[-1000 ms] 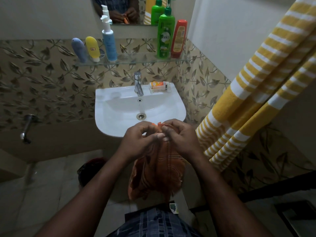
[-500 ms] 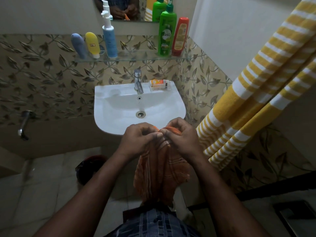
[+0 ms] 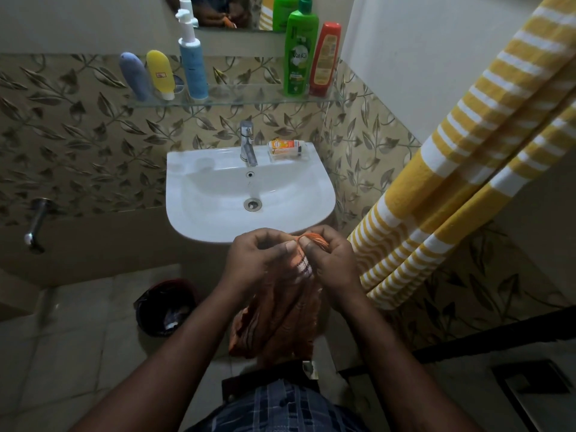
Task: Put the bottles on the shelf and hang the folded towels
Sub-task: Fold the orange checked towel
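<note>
1. A large yellow-and-white striped cotton towel hangs in long folds down the right side, seemingly already hung.
2. A white ceramic wash basin sits on the leaf-patterned wall, just beyond the hands.
3. Above it, a clear glass shelf carries five containers: a tall green plastic bottle touching a red plastic bottle at the right, and a blue pump bottle, a yellow squeeze tube and a grey-blue squeeze tube at the left. The bottle half of the job looks finished.
4. An orange woven towel with pale stripes dangles in front of the person's waist, below the basin's front edge, bunched rather than folded.
5. It looks light, soft and wholly limp, so it will sag wherever it is unsupported. It is not fragile, though thin cloth slips from a loose pinch. Best taken at two corners of one edge, held apart, so it falls flat for folding.
6. The left hand has its thumb and forefinger pinched on the towel's top edge.
7. The right hand, close beside it, has its fingers curled round a gathered orange corner.
</note>
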Motion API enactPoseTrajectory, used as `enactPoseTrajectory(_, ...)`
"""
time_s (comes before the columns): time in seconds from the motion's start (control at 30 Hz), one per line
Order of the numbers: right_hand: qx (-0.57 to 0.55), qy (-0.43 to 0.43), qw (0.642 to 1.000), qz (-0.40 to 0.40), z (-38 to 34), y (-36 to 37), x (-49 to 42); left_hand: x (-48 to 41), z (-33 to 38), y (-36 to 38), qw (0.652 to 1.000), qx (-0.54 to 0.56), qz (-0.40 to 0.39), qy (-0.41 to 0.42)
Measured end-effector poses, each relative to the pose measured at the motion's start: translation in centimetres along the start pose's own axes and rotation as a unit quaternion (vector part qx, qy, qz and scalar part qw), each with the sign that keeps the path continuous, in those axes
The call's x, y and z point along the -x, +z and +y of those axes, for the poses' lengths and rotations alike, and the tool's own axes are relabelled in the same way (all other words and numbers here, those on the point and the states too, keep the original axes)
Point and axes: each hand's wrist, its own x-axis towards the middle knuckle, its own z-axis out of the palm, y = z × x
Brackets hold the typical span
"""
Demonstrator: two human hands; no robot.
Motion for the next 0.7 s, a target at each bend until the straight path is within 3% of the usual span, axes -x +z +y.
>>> enactPoseTrajectory(0.13,0.026,-0.004,1.000,0.010,0.3,0.3,0.1,-0.5,-0.2,0.3,0.989,0.116,0.048,-0.084)
enactPoseTrajectory(0.43,0.103,-0.036,0.994,0.016,-0.1,0.3,0.2,-1.2,0.3,1.1,0.988,0.046,0.080,-0.125)
enactPoseTrajectory(0.7,0.155,-0.061,0.985,0.045,-0.1,0.3,-0.1,-1.0,0.3,2.3,0.975,0.143,0.082,-0.151)
